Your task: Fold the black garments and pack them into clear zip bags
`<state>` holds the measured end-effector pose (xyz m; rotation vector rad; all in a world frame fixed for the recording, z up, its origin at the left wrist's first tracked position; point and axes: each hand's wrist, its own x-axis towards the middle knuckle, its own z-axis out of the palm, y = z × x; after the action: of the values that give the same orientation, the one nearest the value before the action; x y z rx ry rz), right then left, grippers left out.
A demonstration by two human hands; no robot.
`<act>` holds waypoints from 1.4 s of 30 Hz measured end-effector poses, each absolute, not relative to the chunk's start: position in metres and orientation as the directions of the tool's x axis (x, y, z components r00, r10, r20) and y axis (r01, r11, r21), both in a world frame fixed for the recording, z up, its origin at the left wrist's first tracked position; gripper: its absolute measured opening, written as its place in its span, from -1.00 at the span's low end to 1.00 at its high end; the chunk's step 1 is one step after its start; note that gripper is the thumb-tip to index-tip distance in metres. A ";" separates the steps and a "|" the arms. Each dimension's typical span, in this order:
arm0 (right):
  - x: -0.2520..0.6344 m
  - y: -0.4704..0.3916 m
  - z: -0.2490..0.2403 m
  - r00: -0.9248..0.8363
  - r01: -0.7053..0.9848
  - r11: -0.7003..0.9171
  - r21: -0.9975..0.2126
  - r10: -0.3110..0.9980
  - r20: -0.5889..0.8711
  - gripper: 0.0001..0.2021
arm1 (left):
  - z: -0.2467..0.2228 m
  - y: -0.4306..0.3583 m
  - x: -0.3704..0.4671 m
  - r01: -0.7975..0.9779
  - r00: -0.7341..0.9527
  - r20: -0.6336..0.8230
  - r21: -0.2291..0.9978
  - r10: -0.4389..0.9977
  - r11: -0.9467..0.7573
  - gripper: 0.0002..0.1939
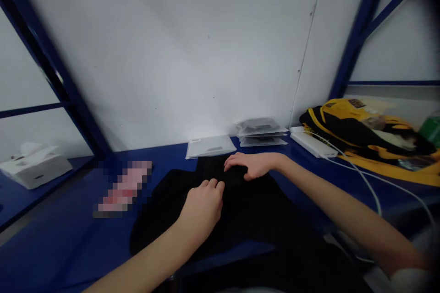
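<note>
A black garment lies spread on the blue table in front of me, its details lost in the dark fabric. My left hand is closed on the garment near its middle, fingers curled down into the cloth. Farther up and to the right, my right hand rests on the upper part of the garment. Its fingers are bent, with the thumb held apart from them. Just beyond the garment's top edge lies a flat clear plastic packet.
Several stacked plastic packets sit by the wall. A white power bank with a cable lies beside a yellow and black bag. On the left are a blurred-out pink item and a tissue box.
</note>
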<state>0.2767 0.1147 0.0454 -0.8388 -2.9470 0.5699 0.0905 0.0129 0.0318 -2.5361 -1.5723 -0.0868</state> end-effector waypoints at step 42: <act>0.299 0.146 0.047 -0.247 0.802 0.522 -0.290 0.733 0.634 -0.70 | 0.018 0.198 0.047 0.914 0.384 0.169 -0.208 0.908 -0.348 -0.75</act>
<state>0.2992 0.1461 0.0466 -1.2472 -2.0191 -0.1191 0.0469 0.1976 0.0181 -2.3794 -1.6075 -0.0348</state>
